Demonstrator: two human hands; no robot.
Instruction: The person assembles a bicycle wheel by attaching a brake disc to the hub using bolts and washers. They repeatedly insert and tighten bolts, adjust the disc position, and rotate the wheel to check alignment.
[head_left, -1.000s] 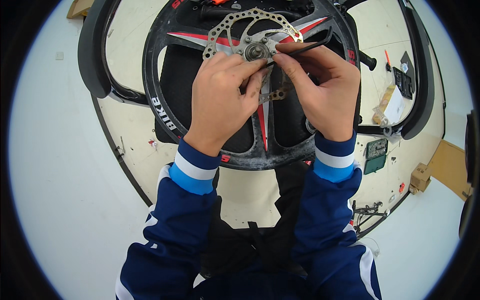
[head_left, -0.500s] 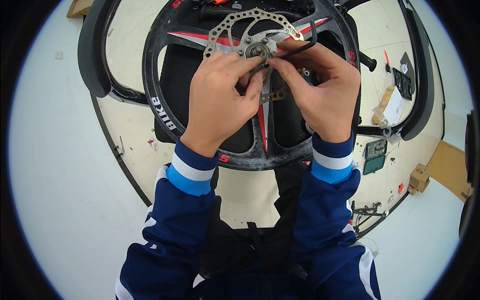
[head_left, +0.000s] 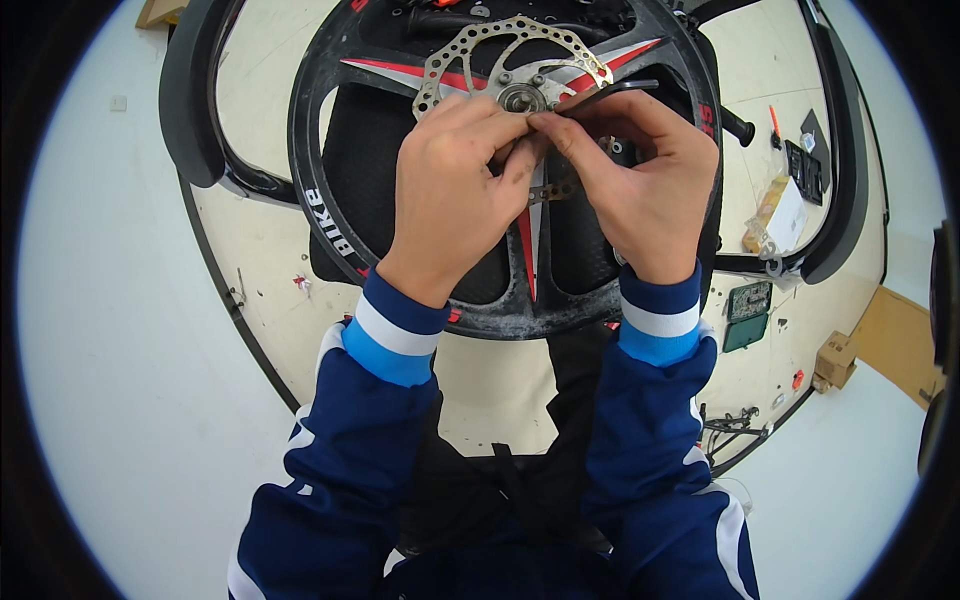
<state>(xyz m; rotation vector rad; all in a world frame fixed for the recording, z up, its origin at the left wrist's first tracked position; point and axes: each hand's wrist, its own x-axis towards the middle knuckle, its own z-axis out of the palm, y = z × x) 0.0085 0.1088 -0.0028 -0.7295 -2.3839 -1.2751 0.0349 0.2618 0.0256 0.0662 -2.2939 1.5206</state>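
Note:
A black spoked wheel (head_left: 530, 322) with red and silver star-shaped accents lies flat in front of me. At its middle are a metal hub (head_left: 521, 97) and a perforated disc brake rotor (head_left: 515, 28). My right hand (head_left: 648, 175) holds a black L-shaped hex key (head_left: 625, 87), one arm of it sticking out above the fingers. My left hand (head_left: 450, 170) is closed in a pinch at the near side of the hub, its fingertips meeting those of the right. Whatever the left fingers pinch is hidden. Both hands cover the rotor's near part.
The wheel rests on a black chair seat between a left armrest (head_left: 190, 110) and a right armrest (head_left: 850, 180). On the floor to the right lie a black tool case (head_left: 803, 170), a plastic-wrapped package (head_left: 775, 215), a green case (head_left: 748, 332) and a cardboard box (head_left: 836, 358).
The hex key has tipped from standing upward to lying lower, pointing right. My left hand has shifted slightly right, and both hands' fingertips have come together just below the hub.

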